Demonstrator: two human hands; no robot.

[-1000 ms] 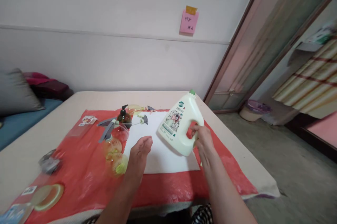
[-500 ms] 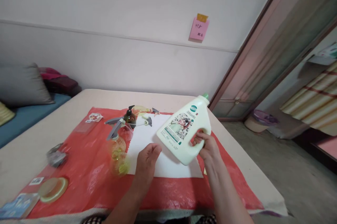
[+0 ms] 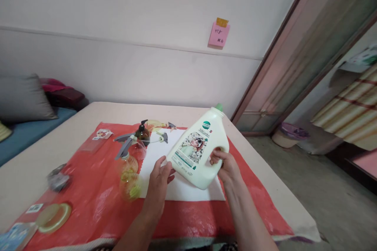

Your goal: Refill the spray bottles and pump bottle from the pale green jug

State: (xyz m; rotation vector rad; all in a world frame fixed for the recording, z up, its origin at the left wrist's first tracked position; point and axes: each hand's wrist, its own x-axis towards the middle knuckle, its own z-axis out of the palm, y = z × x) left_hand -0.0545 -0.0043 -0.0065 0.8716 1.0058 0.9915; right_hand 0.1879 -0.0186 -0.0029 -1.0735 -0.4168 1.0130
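A pale green laundry detergent jug (image 3: 193,149) with a green cap is held tilted above a white sheet (image 3: 206,196), its label turned toward me. My right hand (image 3: 225,164) is wrapped around its handle. By the jug's lower left corner is my left hand (image 3: 160,174), fingers apart; whether they touch the plastic I cannot tell. Left of the sheet stand a clear yellowish spray bottle (image 3: 129,164) with a grey trigger, a reddish clear spray bottle (image 3: 138,151) and a dark pump bottle (image 3: 143,133). A yellow spray bottle (image 3: 154,125) lies behind them.
A red plastic sheet (image 3: 97,188) covers much of the light table (image 3: 282,204). On its left lie a round yellowish lid (image 3: 54,217), a crumpled grey object (image 3: 59,180) and clear packaging (image 3: 98,139). A wall rises behind; a bin (image 3: 288,135) stands on the floor at right.
The jug and my right hand have shifted left in view. My left hand has opened its fingers and come to the jug's lower corner. The camera view has turned slightly right.
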